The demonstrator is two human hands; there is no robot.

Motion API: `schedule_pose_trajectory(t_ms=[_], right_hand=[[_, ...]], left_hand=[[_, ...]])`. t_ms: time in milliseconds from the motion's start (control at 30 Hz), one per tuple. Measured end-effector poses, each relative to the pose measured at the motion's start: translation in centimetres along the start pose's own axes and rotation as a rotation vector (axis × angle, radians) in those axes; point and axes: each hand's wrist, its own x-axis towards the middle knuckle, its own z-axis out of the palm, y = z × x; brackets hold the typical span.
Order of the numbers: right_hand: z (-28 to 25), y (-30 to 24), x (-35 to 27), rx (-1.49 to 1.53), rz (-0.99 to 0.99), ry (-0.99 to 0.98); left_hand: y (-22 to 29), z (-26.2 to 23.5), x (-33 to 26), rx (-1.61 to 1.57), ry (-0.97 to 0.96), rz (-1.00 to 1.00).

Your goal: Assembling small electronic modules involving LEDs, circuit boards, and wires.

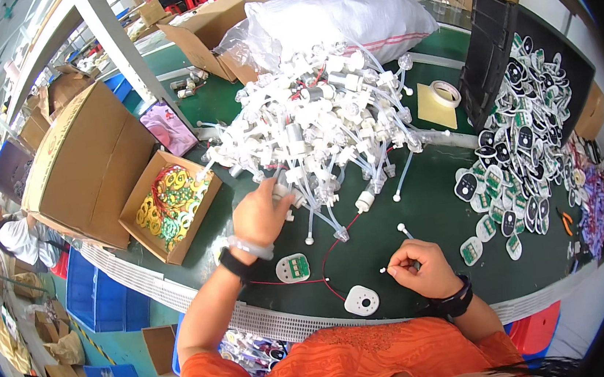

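Ease one white part (287,191) from the near edge of the heap (310,121) without tangling tubes (404,176).
Left hand (259,219) half-curls beside it, grip unclear; right hand (425,271) curls nearly closed over the bench (369,262), its hold unclear.

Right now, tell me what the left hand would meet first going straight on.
The left hand points at the heap of white parts and would likely meet its near edge first, though depth is unclear.

The parts heap (314,125) lies before the sack (350,18).
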Motion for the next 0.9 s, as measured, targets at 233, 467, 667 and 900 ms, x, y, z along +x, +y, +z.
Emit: schedule_pose_trajectory(t_ms=[233, 467, 667, 900], right_hand=[[0.0, 0.2, 0.0, -0.020, -0.016, 0.008], [-0.2, 0.0, 0.0, -0.025, -0.005, 0.044], [-0.3, 0.8, 0.3, 0.017, -0.024, 0.093], [-1.3, 2.1, 0.6, 0.469, 0.147, 0.183]], left_hand=[[0.3, -2.9, -3.8, -0.636, 0.076, -0.117], [3.1, -4.5, -6.6, -1.173, -0.001, -0.178], [4.9, -2.6, -8.3, -1.062, -0.250, -0.152], [6.8, -1.7, -8.7, -0.991, -0.434, -0.126]])
